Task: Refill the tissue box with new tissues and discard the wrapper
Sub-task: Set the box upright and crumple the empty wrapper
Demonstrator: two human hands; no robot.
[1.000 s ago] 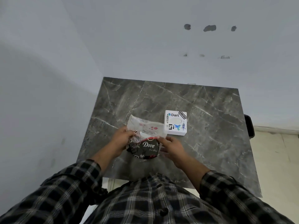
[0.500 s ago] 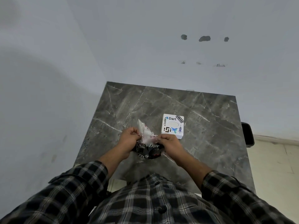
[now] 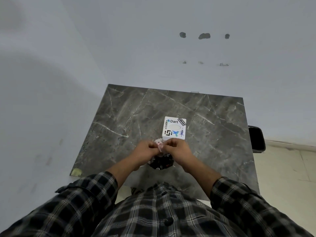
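Note:
A white cube tissue box point(image 3: 174, 128) with stickers and an oval top slot stands on the grey marble table point(image 3: 136, 120). Just in front of it, my left hand point(image 3: 147, 151) and my right hand point(image 3: 177, 149) pinch the top edge of a tissue pack point(image 3: 159, 145) between them, knuckles almost touching. The pack has a clear upper part with pink print and a black lower part point(image 3: 161, 164) that hangs below my hands. Most of the pack is hidden behind my fingers.
A dark chair edge point(image 3: 256, 139) shows past the table's right side. A grey wall stands at the back and left. Pale floor tiles point(image 3: 287, 177) lie to the right. A yellowish patch point(image 3: 76, 172) marks the table's near left corner.
The pack went from lying flat in my hands to being held upright. My hands came close together at its top edge.

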